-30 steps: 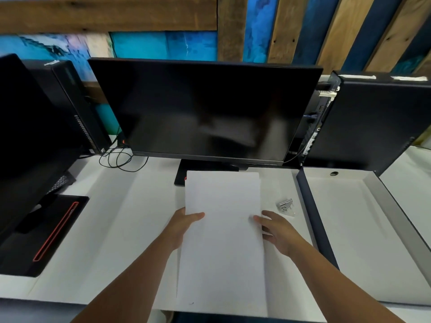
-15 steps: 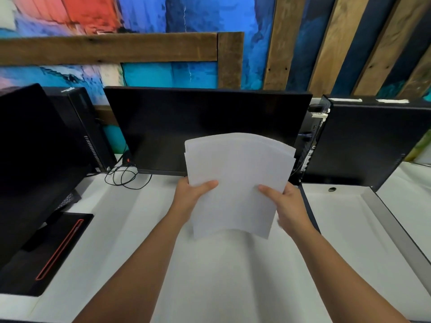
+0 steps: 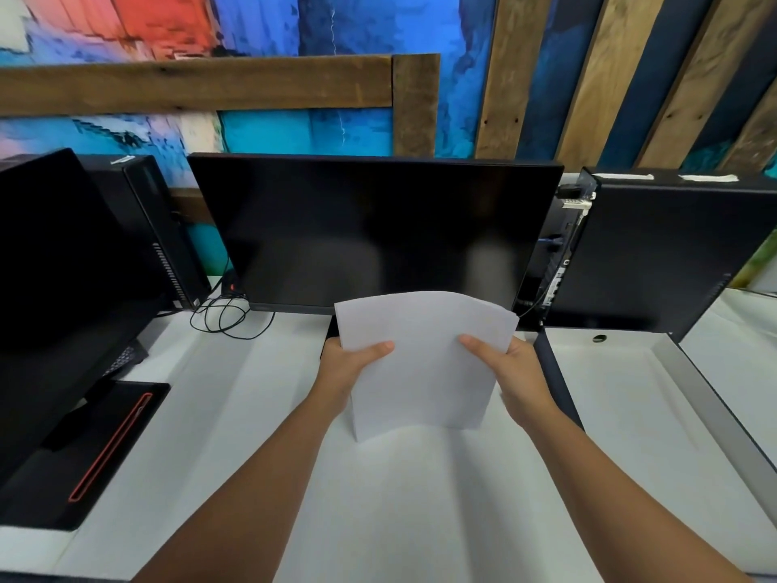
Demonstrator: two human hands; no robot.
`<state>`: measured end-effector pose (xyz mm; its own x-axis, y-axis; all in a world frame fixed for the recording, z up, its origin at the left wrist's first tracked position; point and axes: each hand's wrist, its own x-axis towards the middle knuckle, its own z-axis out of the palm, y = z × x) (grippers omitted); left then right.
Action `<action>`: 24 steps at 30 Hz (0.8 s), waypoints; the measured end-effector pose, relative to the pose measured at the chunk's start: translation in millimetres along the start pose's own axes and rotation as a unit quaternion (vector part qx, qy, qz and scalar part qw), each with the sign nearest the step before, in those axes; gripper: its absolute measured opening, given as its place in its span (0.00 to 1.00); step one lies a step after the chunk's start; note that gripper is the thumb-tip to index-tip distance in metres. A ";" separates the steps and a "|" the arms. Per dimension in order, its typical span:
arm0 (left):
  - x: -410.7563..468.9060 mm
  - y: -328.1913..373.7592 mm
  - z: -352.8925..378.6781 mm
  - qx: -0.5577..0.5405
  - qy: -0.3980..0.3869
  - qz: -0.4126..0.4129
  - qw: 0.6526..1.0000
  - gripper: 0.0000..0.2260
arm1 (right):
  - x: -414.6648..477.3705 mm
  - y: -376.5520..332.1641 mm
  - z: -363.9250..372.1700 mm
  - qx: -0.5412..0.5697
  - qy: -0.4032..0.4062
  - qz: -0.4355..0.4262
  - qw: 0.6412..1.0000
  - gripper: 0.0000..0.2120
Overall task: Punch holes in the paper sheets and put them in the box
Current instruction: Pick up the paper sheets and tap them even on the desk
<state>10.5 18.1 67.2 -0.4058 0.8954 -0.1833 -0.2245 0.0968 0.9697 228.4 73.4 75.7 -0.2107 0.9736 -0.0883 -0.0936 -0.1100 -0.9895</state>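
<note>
1. My left hand [image 3: 347,368] grips the left edge of the paper sheets [image 3: 424,363], thumb laid across the front and the other fingers hidden behind.
2. My right hand [image 3: 519,372] grips the right edge the same way, thumb on the front.
3. The sheets stand lifted off the white desk [image 3: 399,498] at the centre of the frame, their top edges fanned and overlapping the lower edge of the dark monitor [image 3: 374,229].
4. The open box [image 3: 714,422] lies at the right of the frame, just beside my right wrist, its white floor showing.
5. A coiled black cable [image 3: 223,317] lies at centre left, under the monitor's left corner.
</note>
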 end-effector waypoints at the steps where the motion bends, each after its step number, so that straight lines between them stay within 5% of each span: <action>1: 0.6 -0.9 0.2 0.000 0.001 -0.002 1.000 0.21 | 0.2 -1.4 0.5 0.005 0.000 -0.002 1.000 0.11; 6: 3.9 0.2 1.2 0.005 -0.021 -0.007 1.000 0.16 | 4.5 -10.5 2.0 0.032 0.010 -0.010 0.999 0.04; 14: 7.5 -2.6 2.0 0.011 -0.019 -0.015 1.000 0.23 | 10.2 -10.7 1.6 0.026 0.011 -0.004 1.000 0.07; 24: 5.3 -9.4 1.8 -0.012 0.013 -0.020 1.000 0.14 | 13.5 -3.9 6.8 0.011 -0.009 -0.001 1.000 0.10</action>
<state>12.0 22.8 57.4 -0.4193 0.8794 -0.2254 -0.2618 0.1207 0.9576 219.2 85.7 79.2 -0.2278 0.9700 -0.0849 -0.1146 -0.1133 -0.9869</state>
